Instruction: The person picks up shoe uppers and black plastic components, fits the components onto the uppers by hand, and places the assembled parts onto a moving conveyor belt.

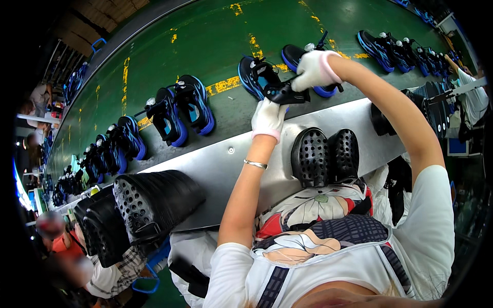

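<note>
A black piece (pixel 286 94) is held over the near edge of the green surface (pixel 169 61) — its right end pinched by the gloved right hand (pixel 314 70). Its lower edge is touched by the gloved left hand (pixel 268 117) — closure there cannot be told. A blue-black shoe (pixel 248 78) is seen just beside it.

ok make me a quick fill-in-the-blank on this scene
1. The left grip, at the black piece, wears a glove coloured mostly ____.
2. The silver bracelet circles the ____ arm.
3. The perforated blocks nearest the floral apron number ____.
4. Beyond the shoes, the surface is mainly ____.

Missing words: white; left; two; green
</note>
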Demonstrator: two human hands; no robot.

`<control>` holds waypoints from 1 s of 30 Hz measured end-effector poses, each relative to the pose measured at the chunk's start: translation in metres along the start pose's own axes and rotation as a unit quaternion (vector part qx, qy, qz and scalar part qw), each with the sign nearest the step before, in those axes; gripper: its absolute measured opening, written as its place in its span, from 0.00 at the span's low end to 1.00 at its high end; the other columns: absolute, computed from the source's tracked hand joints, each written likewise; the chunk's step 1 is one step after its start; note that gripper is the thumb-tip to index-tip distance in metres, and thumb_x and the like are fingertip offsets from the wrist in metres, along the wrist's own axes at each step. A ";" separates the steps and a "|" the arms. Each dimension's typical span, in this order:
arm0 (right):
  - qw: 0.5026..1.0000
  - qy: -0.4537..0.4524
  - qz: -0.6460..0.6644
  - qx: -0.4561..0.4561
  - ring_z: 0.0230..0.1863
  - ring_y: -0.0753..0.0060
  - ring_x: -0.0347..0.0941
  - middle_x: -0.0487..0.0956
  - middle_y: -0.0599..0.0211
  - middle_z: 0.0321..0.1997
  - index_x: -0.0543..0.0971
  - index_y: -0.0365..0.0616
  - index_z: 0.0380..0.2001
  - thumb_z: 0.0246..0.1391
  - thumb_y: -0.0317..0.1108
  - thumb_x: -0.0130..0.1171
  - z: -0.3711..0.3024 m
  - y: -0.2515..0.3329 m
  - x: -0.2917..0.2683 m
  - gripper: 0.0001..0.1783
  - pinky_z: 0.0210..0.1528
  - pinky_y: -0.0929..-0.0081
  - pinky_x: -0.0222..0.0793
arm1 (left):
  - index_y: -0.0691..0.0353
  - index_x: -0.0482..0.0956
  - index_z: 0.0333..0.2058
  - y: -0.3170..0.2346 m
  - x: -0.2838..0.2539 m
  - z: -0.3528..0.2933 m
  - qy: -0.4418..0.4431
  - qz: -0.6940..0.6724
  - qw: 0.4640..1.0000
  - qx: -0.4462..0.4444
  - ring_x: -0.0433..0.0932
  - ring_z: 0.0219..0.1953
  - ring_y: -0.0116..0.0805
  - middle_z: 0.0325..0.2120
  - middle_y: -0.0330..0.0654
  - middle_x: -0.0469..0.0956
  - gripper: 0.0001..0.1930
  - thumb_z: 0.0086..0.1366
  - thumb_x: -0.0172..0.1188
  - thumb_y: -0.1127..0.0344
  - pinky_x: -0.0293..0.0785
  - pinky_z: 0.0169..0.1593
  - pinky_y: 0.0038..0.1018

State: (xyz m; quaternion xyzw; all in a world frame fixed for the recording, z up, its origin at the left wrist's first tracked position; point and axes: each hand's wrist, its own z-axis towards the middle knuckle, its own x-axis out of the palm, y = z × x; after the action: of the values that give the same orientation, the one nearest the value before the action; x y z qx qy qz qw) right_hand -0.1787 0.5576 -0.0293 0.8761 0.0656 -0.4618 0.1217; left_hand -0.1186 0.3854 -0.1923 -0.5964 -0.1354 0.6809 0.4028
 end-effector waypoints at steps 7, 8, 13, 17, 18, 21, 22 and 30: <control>0.997 -0.030 -0.063 0.039 0.39 0.51 0.79 0.81 0.50 0.36 0.83 0.39 0.35 0.44 0.47 0.54 0.037 0.049 -0.012 0.24 0.41 0.60 0.74 | 0.58 0.77 0.43 0.005 -0.005 0.003 -0.002 -0.022 1.000 0.022 0.74 0.43 0.48 0.40 0.45 0.76 0.15 0.61 0.57 0.57 0.71 0.46 0.39; 0.997 -0.027 -0.067 0.027 0.42 0.53 0.79 0.82 0.53 0.40 0.83 0.43 0.38 0.45 0.46 0.54 0.033 0.058 -0.011 0.22 0.43 0.60 0.74 | 0.60 0.77 0.44 0.010 -0.003 0.004 -0.001 -0.009 0.999 0.034 0.74 0.44 0.50 0.41 0.48 0.76 0.16 0.62 0.57 0.57 0.70 0.48 0.39; 0.996 -0.028 -0.084 0.018 0.47 0.66 0.78 0.80 0.68 0.50 0.79 0.52 0.49 0.42 0.38 0.65 0.065 0.068 0.039 0.25 0.45 0.63 0.75 | 0.60 0.81 0.41 0.009 -0.010 0.012 0.148 0.060 0.987 -0.031 0.76 0.46 0.51 0.43 0.51 0.79 0.17 0.62 0.55 0.53 0.70 0.51 0.40; 0.971 -0.185 0.088 0.123 0.44 0.68 0.79 0.81 0.74 0.46 0.80 0.61 0.41 0.55 0.44 0.51 0.153 0.049 0.107 0.13 0.42 0.65 0.75 | 0.66 0.79 0.42 -0.006 -0.008 0.027 0.232 0.117 0.964 -0.051 0.76 0.46 0.54 0.41 0.58 0.78 0.21 0.60 0.57 0.53 0.71 0.49 0.40; 0.972 -0.175 0.087 0.127 0.44 0.67 0.79 0.81 0.71 0.45 0.81 0.59 0.41 0.55 0.42 0.49 0.170 0.065 0.113 0.13 0.44 0.66 0.75 | 0.67 0.79 0.42 -0.001 -0.019 0.024 0.217 0.101 0.968 -0.070 0.76 0.46 0.54 0.41 0.58 0.78 0.21 0.59 0.58 0.53 0.71 0.49 0.39; 0.954 -0.208 0.161 0.146 0.40 0.61 0.79 0.81 0.66 0.39 0.81 0.58 0.36 0.56 0.41 0.49 0.192 0.067 0.121 0.11 0.40 0.63 0.75 | 0.68 0.78 0.42 0.004 -0.015 0.022 0.213 0.059 0.971 -0.094 0.77 0.46 0.53 0.41 0.58 0.79 0.22 0.57 0.60 0.54 0.72 0.49 0.37; 0.952 -0.225 0.161 0.133 0.40 0.60 0.80 0.81 0.65 0.38 0.81 0.59 0.34 0.55 0.41 0.49 0.190 0.078 0.112 0.10 0.39 0.61 0.76 | 0.68 0.78 0.42 0.018 -0.019 0.024 0.218 0.065 0.968 -0.105 0.77 0.46 0.53 0.41 0.58 0.79 0.23 0.57 0.61 0.54 0.72 0.49 0.36; 0.991 -0.119 0.009 0.065 0.43 0.71 0.79 0.81 0.75 0.42 0.81 0.58 0.40 0.52 0.38 0.55 0.149 0.076 0.077 0.12 0.40 0.70 0.75 | 0.65 0.77 0.45 -0.005 -0.030 0.037 0.260 0.164 0.944 -0.119 0.74 0.49 0.55 0.44 0.58 0.77 0.22 0.55 0.59 0.57 0.70 0.52 0.38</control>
State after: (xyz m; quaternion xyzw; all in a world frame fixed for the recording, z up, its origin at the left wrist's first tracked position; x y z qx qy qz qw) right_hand -0.2361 0.4436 -0.1628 0.8215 0.0129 -0.5650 0.0758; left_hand -0.1517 0.3778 -0.1587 -0.8104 -0.0061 0.5376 0.2326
